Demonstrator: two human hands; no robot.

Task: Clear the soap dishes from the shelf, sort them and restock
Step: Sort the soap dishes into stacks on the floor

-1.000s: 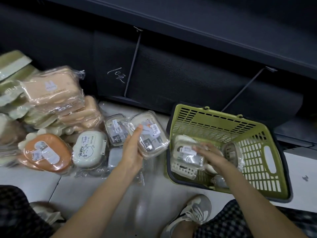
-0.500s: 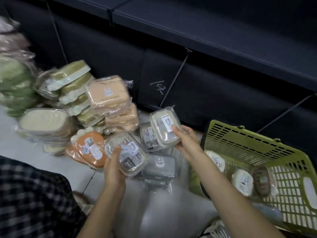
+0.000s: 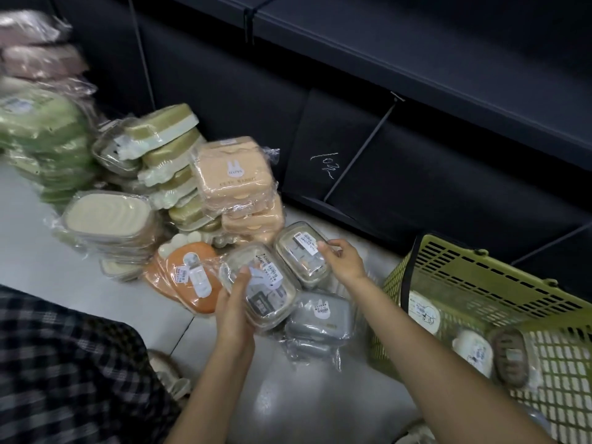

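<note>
— Hands are both busy down there on the floor. The left hand (image 3: pixel 235 294) is gripping a clear soap dish (image 3: pixel 261 285), thumb curling over its near edge, fingers underneath where I can't see them.

— And the other?

— The right hand (image 3: pixel 344 261) is pinching a second clear dish (image 3: pixel 302 254) by its right end, fingertips curling round the rim. That one is sitting just behind the first, the two nearly touching.

— What's lying around them?

— A grey dish (image 3: pixel 320 315) in its wrapper is lying on the floor tiles (image 3: pixel 41 257) right under the left-hand one. An orange dish (image 3: pixel 192 277) is resting just to the left. Behind it peach dishes (image 3: pixel 232 174) are stacking up against the dark shelf base (image 3: pixel 400 174), with olive-and-white ones (image 3: pixel 166 145) beside them, a cream one (image 3: pixel 105 213) in front, and green ones (image 3: pixel 41 136) blurring at the far left.

— And the basket?

— The green basket (image 3: pixel 480 277) is standing off to the right, holding a few white dishes (image 3: pixel 423 310) and a brown one (image 3: pixel 509 357).
</note>
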